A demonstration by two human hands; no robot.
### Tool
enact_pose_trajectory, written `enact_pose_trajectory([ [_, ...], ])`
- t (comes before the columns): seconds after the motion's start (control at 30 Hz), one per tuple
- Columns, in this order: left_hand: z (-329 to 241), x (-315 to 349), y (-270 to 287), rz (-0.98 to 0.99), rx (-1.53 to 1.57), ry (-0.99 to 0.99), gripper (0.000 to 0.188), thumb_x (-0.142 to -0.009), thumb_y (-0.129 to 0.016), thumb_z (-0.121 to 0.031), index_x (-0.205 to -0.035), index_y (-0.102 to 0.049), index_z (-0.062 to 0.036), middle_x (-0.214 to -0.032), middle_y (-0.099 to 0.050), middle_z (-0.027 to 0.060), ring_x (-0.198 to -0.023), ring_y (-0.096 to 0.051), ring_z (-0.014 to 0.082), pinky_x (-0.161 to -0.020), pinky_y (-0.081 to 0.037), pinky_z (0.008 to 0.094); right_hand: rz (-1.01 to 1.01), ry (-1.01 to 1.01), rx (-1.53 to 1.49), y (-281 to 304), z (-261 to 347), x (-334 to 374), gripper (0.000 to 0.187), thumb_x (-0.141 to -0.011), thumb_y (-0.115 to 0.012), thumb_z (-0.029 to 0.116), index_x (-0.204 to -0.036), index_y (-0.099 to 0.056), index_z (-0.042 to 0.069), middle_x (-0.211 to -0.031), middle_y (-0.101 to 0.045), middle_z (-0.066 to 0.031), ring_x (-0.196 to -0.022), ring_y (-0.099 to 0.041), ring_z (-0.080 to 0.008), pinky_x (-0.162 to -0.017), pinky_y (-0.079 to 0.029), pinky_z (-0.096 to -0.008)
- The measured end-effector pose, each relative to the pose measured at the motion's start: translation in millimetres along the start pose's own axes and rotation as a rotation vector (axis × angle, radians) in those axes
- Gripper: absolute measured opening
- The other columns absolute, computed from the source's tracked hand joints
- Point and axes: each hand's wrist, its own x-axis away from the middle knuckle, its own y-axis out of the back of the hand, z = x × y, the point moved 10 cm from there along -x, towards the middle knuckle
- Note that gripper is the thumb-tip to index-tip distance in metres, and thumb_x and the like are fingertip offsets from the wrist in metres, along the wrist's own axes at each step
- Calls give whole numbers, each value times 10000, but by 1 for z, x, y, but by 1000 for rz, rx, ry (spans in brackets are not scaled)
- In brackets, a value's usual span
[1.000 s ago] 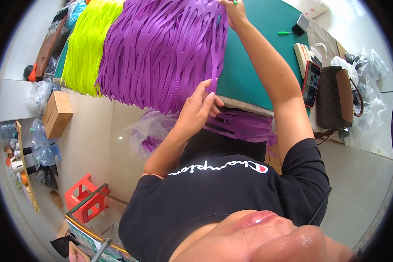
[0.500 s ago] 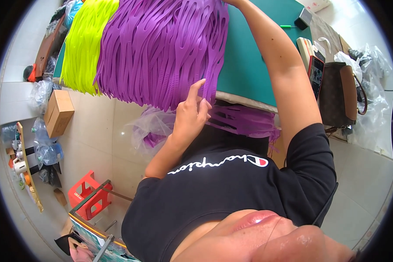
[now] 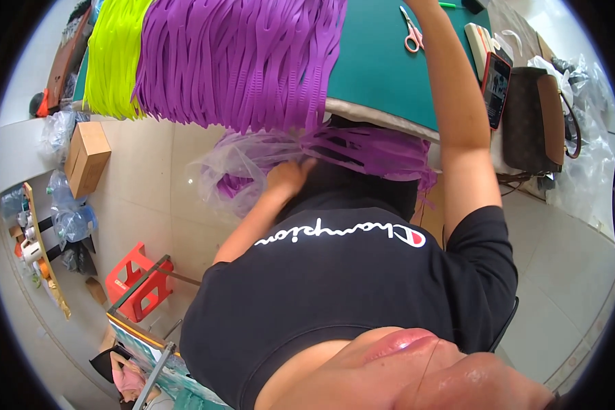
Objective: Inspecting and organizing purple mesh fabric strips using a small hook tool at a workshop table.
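Observation:
A thick layer of purple rubber-like straps, with slots and ridged ends, hangs over the near edge of the green table. Lime-yellow straps lie left of them. Below that edge my left hand is down at my lap, beside a clear plastic bag with purple pieces inside; its fingers are blurred and partly hidden. More purple straps lie across my lap. My right hand reaches over the table and is cut off by the top edge, its fingers out of sight. Pink-handled scissors lie beside that forearm.
At the table's right are a phone with a red edge and a brown handbag. On the floor to the left stand a cardboard box, a red plastic stool and large clear bottles.
My left hand has dropped from the lower ends of the hanging purple straps to my lap by the bag. My right arm has shifted right, uncovering the scissors. The whole view has tilted slightly.

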Motion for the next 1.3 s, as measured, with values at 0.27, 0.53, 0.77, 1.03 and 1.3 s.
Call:
enact_pose_trajectory([
  [0.27, 23, -68, -87, 234, 935, 216, 438, -947, -553, -372, -1123, -582, 27, -1176, -625, 170, -1156, -569, 289, -980, -436, 383, 450, -29, -677, 16, 30, 247, 153, -874, -688, 168, -863, -643, 22, -742, -627, -110, -685, -638, -259, -643, -497, -372],
  [0.53, -5, -84, -48, 502, 2392, 255, 368, -855, -589, -47, -1212, -522, 14, -1159, -612, 151, -1081, -592, 296, -981, -474, 406, 236, 60, -64, 17, -11, 378, 288, -733, -772, 91, -804, -495, 52, -1109, -666, -124, -1064, -583, -347, -900, -455, -413],
  [0.77, -1, -76, -39, 482, 2355, -34, 388, -957, -583, -211, -1286, -511, -19, -1306, -568, 142, -1194, -553, 270, -1016, -440, 403, 180, -72, -80, 6, -47, 413, 225, -726, -738, 59, -797, -526, 44, -1036, -658, -90, -1008, -581, -319, -864, -449, -429],
  [1.03, 6, -32, 34, -44, 1714, -181, 407, -991, -540, -253, -1323, -490, -23, -1282, -583, 119, -1204, -548, 261, -1029, -414, 403, 334, -334, -557, 35, -60, 392, 336, -798, -677, -60, -678, -382, 50, -777, -612, -99, -688, -580, -148, -587, -449, -265],
  [1.3, 1, -4, 0, 283, 2112, 19, 391, -974, -557, -172, -1310, -506, 21, -1200, -617, 135, -1106, -612, 247, -966, -491, 378, 562, -153, -469, 10, -26, 384, 334, -801, -734, 31, -702, -416, 27, -868, -672, -141, -729, -640, -202, -655, -500, -296],
])
